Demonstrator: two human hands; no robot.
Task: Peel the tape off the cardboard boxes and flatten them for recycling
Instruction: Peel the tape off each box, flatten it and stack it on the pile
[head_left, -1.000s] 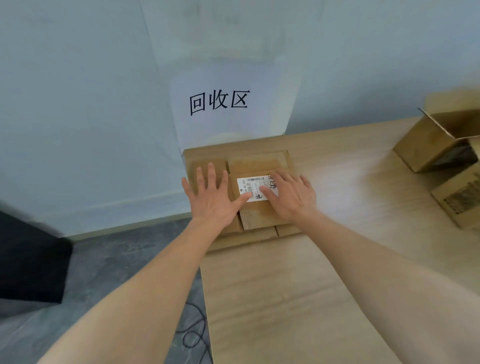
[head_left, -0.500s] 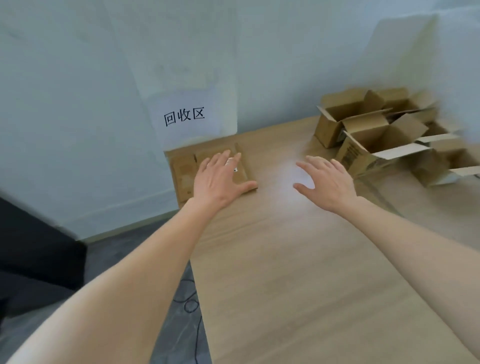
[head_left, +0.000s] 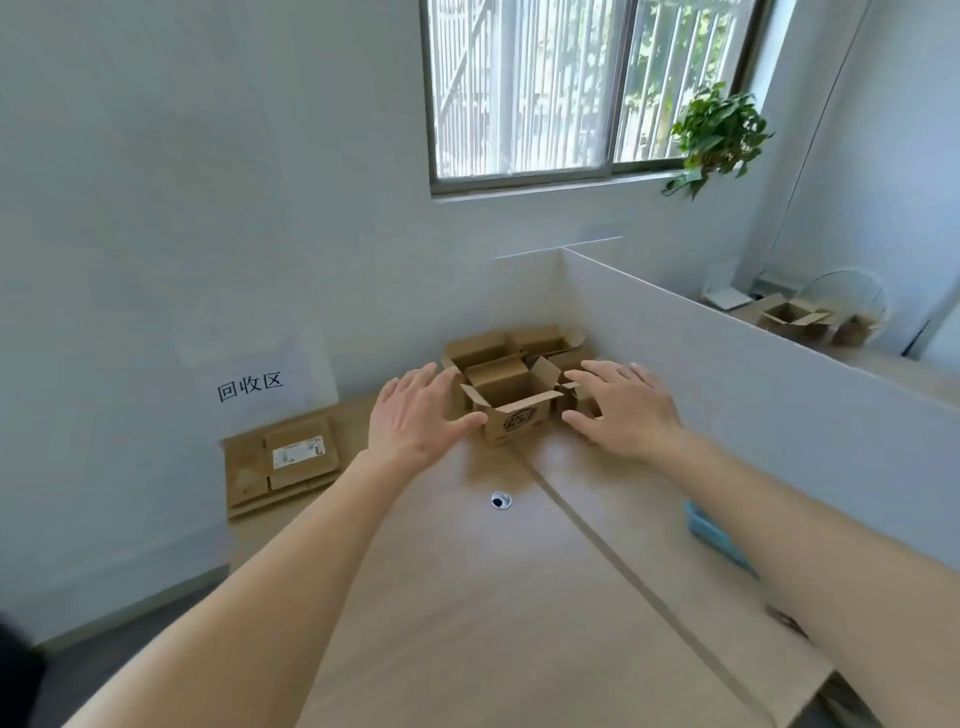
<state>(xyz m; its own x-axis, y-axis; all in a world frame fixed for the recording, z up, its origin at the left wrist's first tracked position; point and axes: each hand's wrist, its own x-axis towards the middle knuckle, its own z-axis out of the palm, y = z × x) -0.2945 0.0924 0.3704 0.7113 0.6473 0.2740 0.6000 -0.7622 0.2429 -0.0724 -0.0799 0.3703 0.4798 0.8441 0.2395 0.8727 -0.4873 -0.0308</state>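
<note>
On the wooden desk (head_left: 467, 597), the left hand (head_left: 415, 415) and right hand (head_left: 623, 410) reach out with fingers spread wide, holding nothing. Off to the left lies a stack of flattened boxes (head_left: 283, 462), so some work looks done. Between the hands stands an open box (head_left: 511, 402). More open boxes (head_left: 535, 345) wait behind it.

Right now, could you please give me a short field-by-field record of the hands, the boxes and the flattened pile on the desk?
left hand: open, fingers spread, beside the front open box; contact unclear
right hand: open, fingers spread, on that box's other side
front open box: upright, flaps up, printed logo on its front
other boxes: open, behind it in the corner
flattened pile: flat by the wall, white label on top
desk: wooden
</note>
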